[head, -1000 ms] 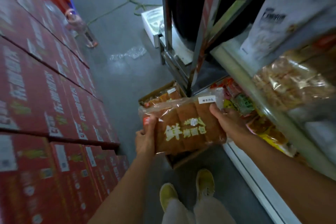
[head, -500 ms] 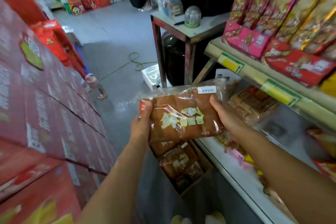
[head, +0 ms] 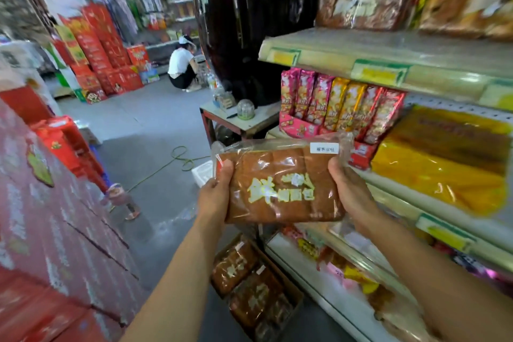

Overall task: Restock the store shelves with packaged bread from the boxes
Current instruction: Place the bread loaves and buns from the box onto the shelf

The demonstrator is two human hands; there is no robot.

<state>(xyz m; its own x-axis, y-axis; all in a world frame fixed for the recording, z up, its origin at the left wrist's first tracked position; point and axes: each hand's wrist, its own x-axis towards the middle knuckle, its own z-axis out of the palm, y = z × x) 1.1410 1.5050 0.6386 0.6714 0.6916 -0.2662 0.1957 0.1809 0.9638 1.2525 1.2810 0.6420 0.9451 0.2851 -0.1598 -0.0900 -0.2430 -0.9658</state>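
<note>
1. The person is holding one packet of bread [head: 283, 183] out in front of the chest with both hands, level and face up, its yellow lettering showing.
2. The left hand [head: 215, 193] is gripping the packet's left edge, thumb lying on top and fingers curled underneath.
3. The right hand [head: 350, 191] is gripping the right edge the same way, thumb pressing on the wrapper.
4. The packet is hanging in the air just beside the shelves [head: 388, 69] on the right, in front of the row of pink and gold snack packs [head: 341, 108].
5. More bread is sitting on the top shelf [head: 363, 0].
6. Below the hands, an open box [head: 291, 290] on the floor is holding further packets.
7. Red cartons [head: 55, 244] are standing stacked along the left.
</note>
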